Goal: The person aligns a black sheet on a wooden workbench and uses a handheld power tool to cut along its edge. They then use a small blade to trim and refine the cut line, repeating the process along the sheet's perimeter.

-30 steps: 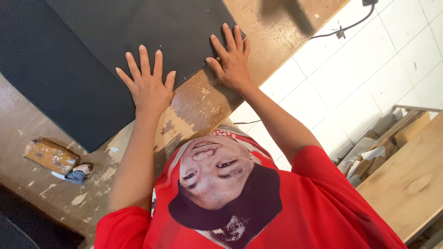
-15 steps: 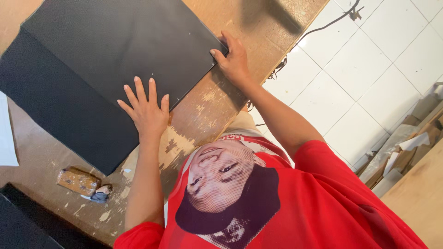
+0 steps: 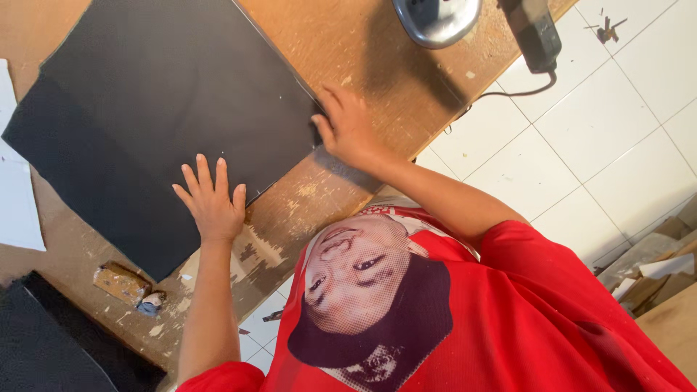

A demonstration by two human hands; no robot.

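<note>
A large black sheet point(image 3: 167, 109) lies flat on a worn wooden table point(image 3: 377, 51). My left hand point(image 3: 210, 205) rests flat on the sheet's near edge, fingers spread, holding nothing. At the sheet's right corner my right hand point(image 3: 350, 131) has its fingers curled around the edge. My red shirt with a printed picture point(image 3: 406, 305) fills the lower right.
A rounded metal object point(image 3: 435, 18) and a black power adapter point(image 3: 534, 33) with its cable sit at the table's far right. White paper point(image 3: 18, 196) lies left, a small worn block point(image 3: 123, 283) near me, a dark mat point(image 3: 43, 348) lower left. White tile floor point(image 3: 581, 145) and cardboard scraps point(image 3: 653, 268) are to the right.
My right hand has gone from lying flat on the sheet to gripping its right corner. The left hand stays flat near the near edge. The view has shifted toward the table's right end.
</note>
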